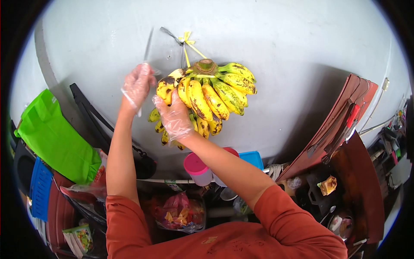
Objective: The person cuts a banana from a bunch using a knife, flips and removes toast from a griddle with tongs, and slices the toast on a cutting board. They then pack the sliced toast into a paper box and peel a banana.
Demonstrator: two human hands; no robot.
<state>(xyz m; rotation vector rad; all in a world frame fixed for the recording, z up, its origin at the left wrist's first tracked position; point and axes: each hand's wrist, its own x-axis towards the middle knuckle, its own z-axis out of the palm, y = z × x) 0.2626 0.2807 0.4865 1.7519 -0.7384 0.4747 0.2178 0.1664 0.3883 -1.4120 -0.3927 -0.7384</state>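
A bunch of ripe bananas [215, 93], yellow with dark spots and some green, hangs against the pale wall from yellow string [186, 39]. My left hand [139, 84], in a clear plastic glove, is closed round a knife [148, 44], whose blade points up, just left of the bunch. Gloved in the same plastic, my right hand [174, 116] grips bananas at the lower left of the bunch, with the thumb and fingers partly hidden among them. More spotted bananas [202, 126] hang beneath.
At the left are a green bag [56, 138] and a blue basket [41, 188]. Below the bananas stand a pink-lidded container [197, 166] and a blue lid [251, 159]. A reddish board [332, 112] with hanging tools leans at the right.
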